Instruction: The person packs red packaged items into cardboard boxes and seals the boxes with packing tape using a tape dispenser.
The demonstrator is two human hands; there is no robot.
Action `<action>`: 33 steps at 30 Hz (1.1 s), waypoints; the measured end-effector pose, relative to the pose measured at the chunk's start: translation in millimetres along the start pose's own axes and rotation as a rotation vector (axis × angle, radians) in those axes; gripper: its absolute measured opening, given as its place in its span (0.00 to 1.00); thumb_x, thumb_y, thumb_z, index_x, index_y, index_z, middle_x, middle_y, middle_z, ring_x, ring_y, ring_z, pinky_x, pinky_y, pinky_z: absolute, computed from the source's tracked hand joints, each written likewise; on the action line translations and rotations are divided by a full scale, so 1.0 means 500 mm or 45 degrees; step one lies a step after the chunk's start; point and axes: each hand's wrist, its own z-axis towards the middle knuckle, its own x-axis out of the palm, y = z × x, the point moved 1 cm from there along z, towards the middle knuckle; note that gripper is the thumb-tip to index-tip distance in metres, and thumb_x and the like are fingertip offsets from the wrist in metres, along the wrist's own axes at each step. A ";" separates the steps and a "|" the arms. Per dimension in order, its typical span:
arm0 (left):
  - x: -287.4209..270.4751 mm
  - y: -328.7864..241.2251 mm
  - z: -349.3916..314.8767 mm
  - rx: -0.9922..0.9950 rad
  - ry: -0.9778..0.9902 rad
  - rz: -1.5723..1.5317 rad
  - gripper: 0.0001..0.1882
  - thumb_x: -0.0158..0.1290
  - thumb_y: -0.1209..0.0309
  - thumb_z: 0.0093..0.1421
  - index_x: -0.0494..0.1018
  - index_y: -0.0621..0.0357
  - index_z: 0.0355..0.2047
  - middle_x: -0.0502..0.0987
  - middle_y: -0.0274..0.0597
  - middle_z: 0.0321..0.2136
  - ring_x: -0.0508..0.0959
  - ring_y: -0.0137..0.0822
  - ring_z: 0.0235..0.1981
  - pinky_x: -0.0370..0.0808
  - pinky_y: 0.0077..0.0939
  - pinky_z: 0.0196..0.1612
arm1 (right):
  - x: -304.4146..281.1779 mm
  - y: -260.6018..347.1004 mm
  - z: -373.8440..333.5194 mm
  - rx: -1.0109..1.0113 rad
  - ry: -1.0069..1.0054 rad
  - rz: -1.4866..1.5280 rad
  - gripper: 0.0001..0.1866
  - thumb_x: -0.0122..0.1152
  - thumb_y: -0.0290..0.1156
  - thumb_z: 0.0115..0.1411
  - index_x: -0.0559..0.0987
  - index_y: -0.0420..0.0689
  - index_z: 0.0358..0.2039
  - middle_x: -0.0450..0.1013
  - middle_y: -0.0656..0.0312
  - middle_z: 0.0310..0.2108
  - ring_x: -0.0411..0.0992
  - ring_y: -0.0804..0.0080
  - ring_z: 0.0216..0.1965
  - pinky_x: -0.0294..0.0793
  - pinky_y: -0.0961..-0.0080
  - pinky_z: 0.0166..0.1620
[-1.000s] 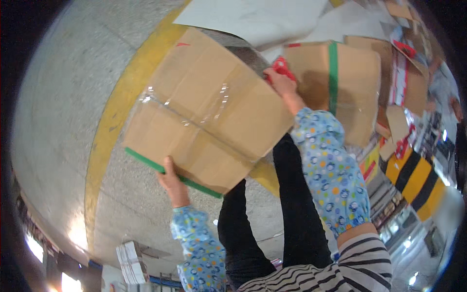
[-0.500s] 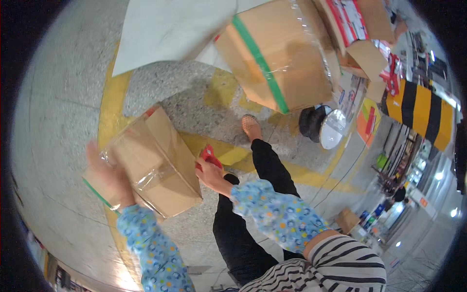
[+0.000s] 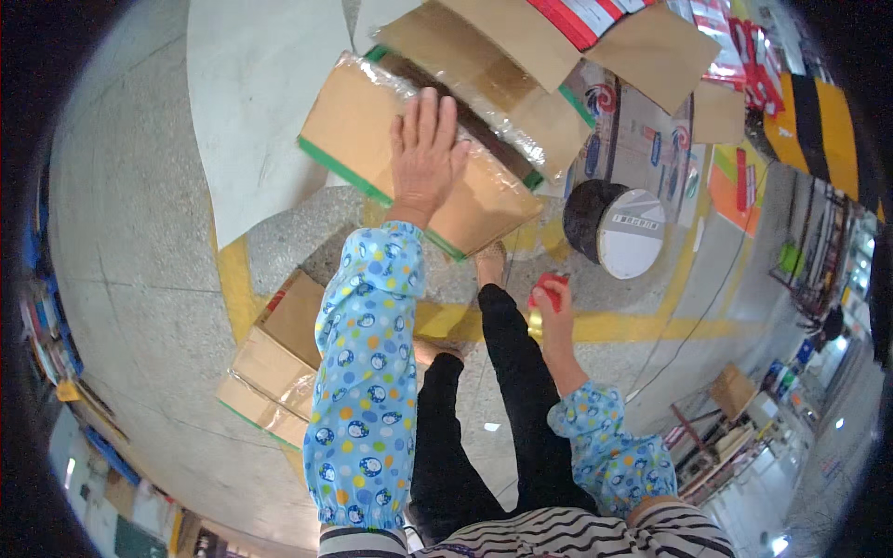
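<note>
My left hand [image 3: 428, 153] lies flat, fingers stretched, on a brown cardboard carton [image 3: 349, 116] at the far middle. Green tape runs along that carton's near edge, and clear tape shows along its far edge. A dark gap separates it from a second cardboard face [image 3: 456, 56]; whether both belong to one box I cannot tell. Off to the right and lower, my right hand [image 3: 555, 321] grips a red tape dispenser [image 3: 551, 286], with a yellowish roll partly showing below it. A smaller taped carton [image 3: 270, 372] sits on the floor at the left, partly hidden by my left sleeve.
A black drum with a white lid [image 3: 633, 232] stands right of the carton. Behind it are an open box with red-and-white packs [image 3: 581, 19] and a yellow-black striped barrier [image 3: 809, 130]. A white sheet [image 3: 242, 112] lies far left. A cable [image 3: 707, 288] crosses the floor.
My left hand has moved from the smaller carton onto the larger one. My right hand has swung right, away from the smaller carton, still holding the dispenser. The view has shifted.
</note>
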 end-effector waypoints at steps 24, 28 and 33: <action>-0.053 0.208 0.178 -0.473 0.432 0.098 0.44 0.51 0.39 0.52 0.58 0.60 0.58 0.66 0.56 0.52 0.66 0.52 0.53 0.62 0.47 0.53 | 0.104 0.138 0.244 -0.035 -0.587 0.002 0.32 0.71 0.47 0.43 0.71 0.43 0.45 0.71 0.52 0.43 0.69 0.57 0.46 0.67 0.65 0.48; -0.028 0.195 0.197 -0.781 0.546 -0.089 0.42 0.46 0.36 0.54 0.63 0.61 0.54 0.71 0.53 0.48 0.71 0.51 0.50 0.65 0.45 0.51 | 0.078 0.130 0.261 -0.019 -0.680 -0.068 0.32 0.73 0.46 0.41 0.73 0.42 0.43 0.72 0.53 0.41 0.70 0.59 0.43 0.68 0.65 0.47; -0.030 0.172 0.188 -0.660 0.361 0.097 0.37 0.42 0.37 0.57 0.66 0.61 0.48 0.72 0.52 0.45 0.72 0.52 0.46 0.67 0.46 0.48 | 0.068 0.120 0.264 -0.072 -0.666 -0.008 0.30 0.74 0.44 0.41 0.73 0.41 0.41 0.72 0.56 0.39 0.70 0.65 0.41 0.69 0.70 0.45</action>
